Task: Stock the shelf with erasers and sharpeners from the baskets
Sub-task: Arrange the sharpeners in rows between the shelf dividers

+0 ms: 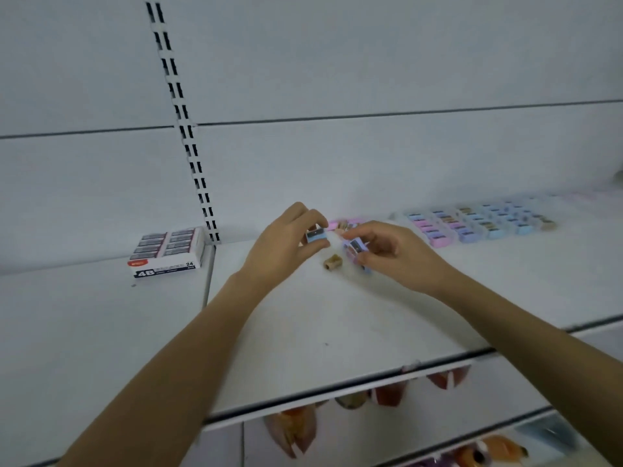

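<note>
Now reaching both arms over the white shelf (pixel 337 315), the widest thing in view, stretching from 9 o'clock across to 3 o'clock. Facing the slotted upright (pixel 188 136), climbing from just left of centre toward 11 o'clock. Glimpsing blurred orange packs (pixel 293 429) hanging under the shelf lip at 6 o'clock, well out of the way.

Looking past the hands to the rows of sharpeners (pixel 472 222), sitting in a neat block at 2 o'clock near the back panel. Leaving the eraser box (pixel 167 252) sitting at 9 o'clock by the foot of the upright, well apart from both hands.

Holding the left hand (pixel 279 244) just left of centre, thumb and fingers (pixel 310 215) clamping on a blue sharpener (pixel 316 234), with its long axis lying roughly 9 to 3 o'clock and its blade face turning toward the camera. Holding the right hand (pixel 394 254) just beside it at 3 o'clock, fingers curling round a purple sharpener (pixel 356 247); possibly cupping more beneath, though not clear enough to tell.

Judging the right hand the nearer to the block, lying at 2 o'clock from both sets of fingers. Noting a few pink sharpeners (pixel 344 225) sitting just behind the hands at 12 o'clock, and a loose brown sharpener (pixel 333 262) lying on the shelf at 6 o'clock between the two hands, probably needing care on any sweep across.
</note>
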A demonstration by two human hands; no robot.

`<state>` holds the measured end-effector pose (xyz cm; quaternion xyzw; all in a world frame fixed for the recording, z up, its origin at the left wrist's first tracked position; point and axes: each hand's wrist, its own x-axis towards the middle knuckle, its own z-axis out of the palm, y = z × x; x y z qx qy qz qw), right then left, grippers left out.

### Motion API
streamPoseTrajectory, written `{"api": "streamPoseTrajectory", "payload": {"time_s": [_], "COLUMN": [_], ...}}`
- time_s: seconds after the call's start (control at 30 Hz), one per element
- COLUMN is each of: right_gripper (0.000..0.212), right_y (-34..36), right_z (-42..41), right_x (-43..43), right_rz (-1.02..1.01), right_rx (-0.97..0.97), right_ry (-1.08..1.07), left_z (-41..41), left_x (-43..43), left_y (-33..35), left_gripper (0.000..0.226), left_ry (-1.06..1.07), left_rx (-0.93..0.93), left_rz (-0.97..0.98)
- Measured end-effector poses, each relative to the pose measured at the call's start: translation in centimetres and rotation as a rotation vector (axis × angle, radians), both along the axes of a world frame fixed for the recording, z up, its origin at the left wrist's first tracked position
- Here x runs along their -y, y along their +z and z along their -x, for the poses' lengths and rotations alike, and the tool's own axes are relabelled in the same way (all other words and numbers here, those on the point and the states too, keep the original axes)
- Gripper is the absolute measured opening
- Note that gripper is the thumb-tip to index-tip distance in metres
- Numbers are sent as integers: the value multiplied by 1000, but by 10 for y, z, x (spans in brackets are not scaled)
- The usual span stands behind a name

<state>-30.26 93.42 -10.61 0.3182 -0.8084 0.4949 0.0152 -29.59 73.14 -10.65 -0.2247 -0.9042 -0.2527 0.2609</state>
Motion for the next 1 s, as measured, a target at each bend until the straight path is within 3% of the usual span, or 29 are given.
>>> {"api": "streamPoseTrajectory", "payload": {"time_s": [0.3, 0.6, 0.8, 1.0], "right_gripper": [28, 33, 34, 25], "right_y": [6, 14, 10, 9], "right_z": [-31, -59, -67, -64], "right_x": [-85, -247, -346, -401], "right_rz": [-94, -153, -196, -278], "right_rx": [32, 0, -103, -245], "right_ry": [-223, -477, -556, -535], "left_z": [-1, -1, -11, -5], "left_x": [-67, -230, -336, -381], "left_y": [18, 50, 43, 40], "left_gripper": [20, 22, 25, 26], "left_ry": [-96, -193, -208, -166], "left_rx": [38, 16, 70, 121], "left_rz": [144, 220, 267, 310]}}
